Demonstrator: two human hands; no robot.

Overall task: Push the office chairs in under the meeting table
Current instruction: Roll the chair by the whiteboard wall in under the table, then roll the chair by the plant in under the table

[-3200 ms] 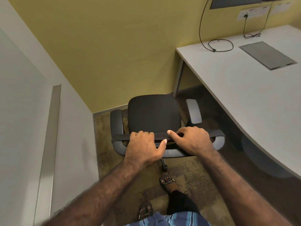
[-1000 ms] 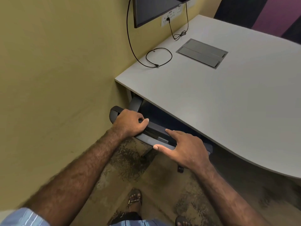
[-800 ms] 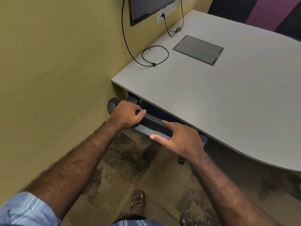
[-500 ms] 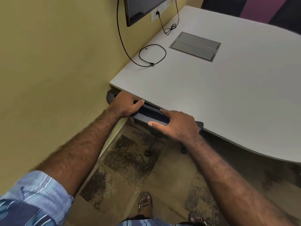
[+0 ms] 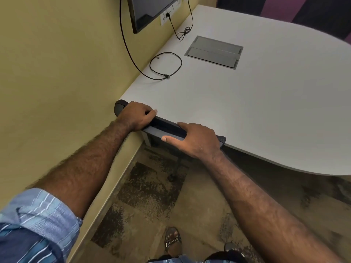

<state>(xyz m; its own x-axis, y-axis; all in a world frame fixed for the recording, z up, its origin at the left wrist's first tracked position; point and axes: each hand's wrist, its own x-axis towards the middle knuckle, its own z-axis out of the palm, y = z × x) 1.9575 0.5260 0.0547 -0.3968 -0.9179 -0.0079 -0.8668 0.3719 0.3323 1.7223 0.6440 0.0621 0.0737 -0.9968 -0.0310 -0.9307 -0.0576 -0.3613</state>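
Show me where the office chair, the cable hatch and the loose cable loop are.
office chair (image 5: 167, 126): head view, top edge of its backrest.
cable hatch (image 5: 213, 52): head view, middle of its grey lid.
loose cable loop (image 5: 181, 62): head view, right side of the loop.

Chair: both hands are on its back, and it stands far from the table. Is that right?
No: in the head view the chair is pushed in, its back at the edge of the table. The left hand and right hand are indeed on its back.

head view, steeply downward, close
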